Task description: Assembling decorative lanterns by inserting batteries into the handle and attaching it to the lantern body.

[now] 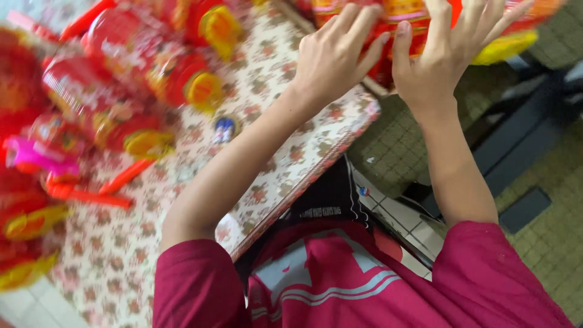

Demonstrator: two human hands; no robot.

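Both of my hands reach up to a red and yellow lantern (419, 24) at the top of the view. My left hand (337, 54) rests its fingers on the lantern's left side. My right hand (443, 58) is spread over its right side, beside a yellow tassel end (507, 47). The picture is blurred, so I cannot tell how firmly either hand grips. My magenta sleeves fill the bottom of the view.
A table with a floral cloth (285, 152) carries several red cylindrical lanterns with yellow ends (152, 67), red sticks (121, 179) and a small blue item (224, 127). A tiled floor (546, 243) and dark furniture (522, 140) lie to the right.
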